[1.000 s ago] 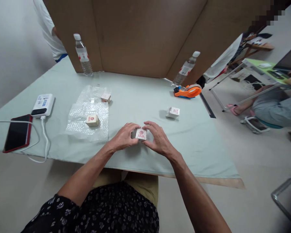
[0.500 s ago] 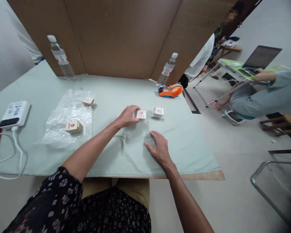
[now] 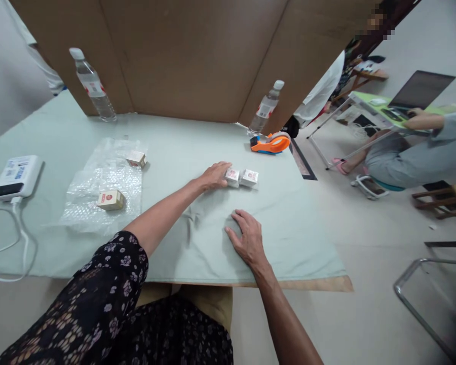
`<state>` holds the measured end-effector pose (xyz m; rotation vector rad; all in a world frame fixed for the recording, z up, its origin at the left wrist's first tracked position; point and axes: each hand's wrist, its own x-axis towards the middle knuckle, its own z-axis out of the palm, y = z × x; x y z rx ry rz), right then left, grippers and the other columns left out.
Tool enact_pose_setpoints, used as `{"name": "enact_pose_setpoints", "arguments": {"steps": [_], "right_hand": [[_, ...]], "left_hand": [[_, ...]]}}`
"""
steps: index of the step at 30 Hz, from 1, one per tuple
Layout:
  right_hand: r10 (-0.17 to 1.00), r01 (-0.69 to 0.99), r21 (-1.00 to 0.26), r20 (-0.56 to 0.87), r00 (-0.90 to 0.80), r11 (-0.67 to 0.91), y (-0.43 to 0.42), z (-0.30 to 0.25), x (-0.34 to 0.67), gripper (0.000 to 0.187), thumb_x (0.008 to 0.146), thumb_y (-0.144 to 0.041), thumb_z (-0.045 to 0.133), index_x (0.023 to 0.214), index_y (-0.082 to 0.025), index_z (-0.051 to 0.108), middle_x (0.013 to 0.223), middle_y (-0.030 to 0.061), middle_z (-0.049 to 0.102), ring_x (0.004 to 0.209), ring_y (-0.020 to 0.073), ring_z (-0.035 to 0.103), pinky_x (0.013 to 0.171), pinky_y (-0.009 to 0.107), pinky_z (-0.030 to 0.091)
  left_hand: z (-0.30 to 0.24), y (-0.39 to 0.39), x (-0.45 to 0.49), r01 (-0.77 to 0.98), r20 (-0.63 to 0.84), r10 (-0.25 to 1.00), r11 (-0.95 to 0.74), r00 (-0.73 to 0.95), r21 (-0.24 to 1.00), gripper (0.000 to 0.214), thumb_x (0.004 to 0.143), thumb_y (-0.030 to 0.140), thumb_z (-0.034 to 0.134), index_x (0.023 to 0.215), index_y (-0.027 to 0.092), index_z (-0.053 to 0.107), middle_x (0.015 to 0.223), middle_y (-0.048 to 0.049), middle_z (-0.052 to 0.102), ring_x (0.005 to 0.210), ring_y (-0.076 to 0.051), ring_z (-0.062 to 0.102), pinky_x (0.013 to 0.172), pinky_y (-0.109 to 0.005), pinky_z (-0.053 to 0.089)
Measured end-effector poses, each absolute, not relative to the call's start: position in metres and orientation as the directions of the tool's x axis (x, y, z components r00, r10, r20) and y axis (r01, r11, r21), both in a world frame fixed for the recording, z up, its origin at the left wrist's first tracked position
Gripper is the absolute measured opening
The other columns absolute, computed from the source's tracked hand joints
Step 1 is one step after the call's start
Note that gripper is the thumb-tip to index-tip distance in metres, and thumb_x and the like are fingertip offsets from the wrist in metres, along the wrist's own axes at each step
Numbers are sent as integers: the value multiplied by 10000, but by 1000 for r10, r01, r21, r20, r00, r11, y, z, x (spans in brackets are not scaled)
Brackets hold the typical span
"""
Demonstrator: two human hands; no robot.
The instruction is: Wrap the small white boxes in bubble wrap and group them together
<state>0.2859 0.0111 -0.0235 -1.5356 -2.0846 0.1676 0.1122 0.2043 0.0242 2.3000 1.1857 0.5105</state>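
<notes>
Currently, the left hand [image 3: 216, 176] reaches to just right of the frame's centre, its thumb and fingers at the near side of the left white box [image 3: 232, 175]; whether they squeeze it or merely rest against it cannot be told. That box sits on the worktop [image 3: 175, 147] just beside the right white box [image 3: 250, 176], and whether the two touch is unclear. The right hand [image 3: 247, 235] is lower in the frame, fingers loosely curled with nothing in them, apart from both boxes.

Clear film seems to stick out around the bases of the white boxes. Each looks small and probably light, with stiff card walls that firm pinching could dent; the film may feel slick and give a little. Opposite side faces, thumb against fingers, look the best hold, rather than the loose film edges.

At the left of the frame, the upper cream box [image 3: 137, 159] and the lower cream box [image 3: 111, 200] lie on bubble wrap [image 3: 83, 177]. An orange tape cutter [image 3: 279, 143] stands right of centre, beyond the white boxes.
</notes>
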Motion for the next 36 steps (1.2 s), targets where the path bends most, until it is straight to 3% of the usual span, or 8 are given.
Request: {"name": "enact_pose_setpoints", "arguments": {"steps": [4, 7, 10, 15, 18, 24, 29, 36], "right_hand": [[911, 831, -433, 366, -192, 349, 14, -25, 285, 370, 878, -388, 600, 1191, -196, 642, 1296, 163, 647, 1218, 330, 581, 1024, 550, 437], [891, 812, -448, 415, -182, 375, 19, -28, 287, 362, 876, -430, 598, 1140, -192, 664, 1254, 163, 671, 1181, 337, 605, 1008, 563, 452], [874, 796, -457, 453, -177, 398, 24, -31, 293, 341, 878, -462, 600, 1071, -193, 685, 1191, 163, 698, 1123, 332, 642, 981, 560, 482], [848, 771, -454, 488, -204, 447, 30, -16, 280, 279, 900, -435, 586, 1013, -208, 702, 1126, 146, 726, 1062, 325, 670, 944, 552, 515], [826, 705, -477, 487, -286, 525, 38, 6, 236, 248, 904, -415, 598, 1044, -238, 702, 1174, 121, 712, 1119, 314, 651, 983, 545, 504], [733, 533, -511, 370, -571, 674, 73, 30, 97, 362, 874, -363, 636, 1217, -249, 640, 1348, 127, 613, 1265, 322, 563, 1054, 537, 468], [690, 545, -484, 190, -698, 685, 101, 24, 1, 649, 775, -290, 704, 1384, -199, 499, 1431, 154, 551, 1274, 360, 530, 1015, 551, 456], [708, 600, -450, 110, -697, 661, 91, 27, 1, 373, 789, -311, 680, 1145, -210, 632, 1150, 107, 705, 1050, 318, 625, 900, 477, 462]], "left_hand": [[35, 157, 98, 661, 144, 879, -441, 454, 607, 828, 715, 153, 633, 1489, 110, 342, 1586, -220, 332, 1470, -371, 320, 1196, -532, 287], [37, 87, 78, 630, 257, 880, -467, 399, 621, 748, 776, 189, 610, 1482, 146, 366, 1581, -191, 343, 1474, -336, 317, 1207, -514, 295], [34, 9, 40, 633, 329, 885, -465, 329, 619, 590, 825, 198, 580, 1405, 168, 475, 1524, -180, 414, 1420, -298, 400, 1169, -476, 385], [43, -71, -70, 798, 481, 876, -315, 36, 514, 351, 880, 178, 565, 1226, 217, 610, 1233, -123, 615, 1218, -258, 557, 1054, -458, 498], [47, -81, -136, 910, 479, 877, -178, -26, 376, 326, 864, 142, 563, 1177, 209, 627, 1173, -114, 626, 1166, -271, 567, 1039, -483, 493], [23, -57, -179, 975, 314, 949, -46, -25, 216, 467, 805, 90, 572, 1261, 189, 604, 1449, -179, 472, 1387, -378, 397, 1072, -582, 429], [11, -39, -172, 955, 361, 932, -74, -37, 288, 267, 832, 41, 527, 981, 185, 697, 1426, -150, 511, 1374, -342, 420, 1047, -543, 462], [9, -65, -159, 906, 455, 887, -125, -81, 403, 237, 860, 27, 518, 937, 182, 680, 1245, -113, 649, 1232, -294, 517, 1016, -510, 500]]}}
